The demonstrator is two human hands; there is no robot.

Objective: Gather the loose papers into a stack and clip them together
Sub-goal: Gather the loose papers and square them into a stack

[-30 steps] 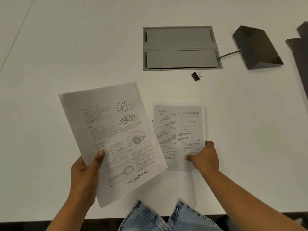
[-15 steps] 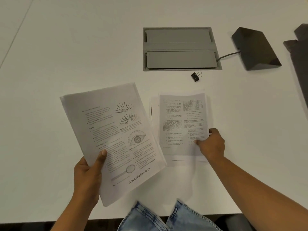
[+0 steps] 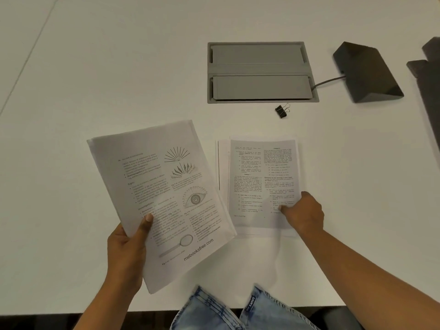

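My left hand grips the lower left edge of a bundle of printed sheets, held tilted above the white table; its top page shows drawings of an eye and a magnifier. To its right, a two-column text page rests on other loose sheets that lie flat on the table. My right hand pinches that page at its lower right corner, thumb on top. A small black binder clip lies alone farther back, just in front of the grey hatch.
A grey cable hatch is set into the table at the back. A dark wedge-shaped device with a cable sits to its right. Dark chair parts stand at the far right edge. My denim-clad knees show below the table's near edge.
My right hand has slid the two-column page away from me and a little to the right, onto the sheets beneath. The left hand's bundle has barely moved.
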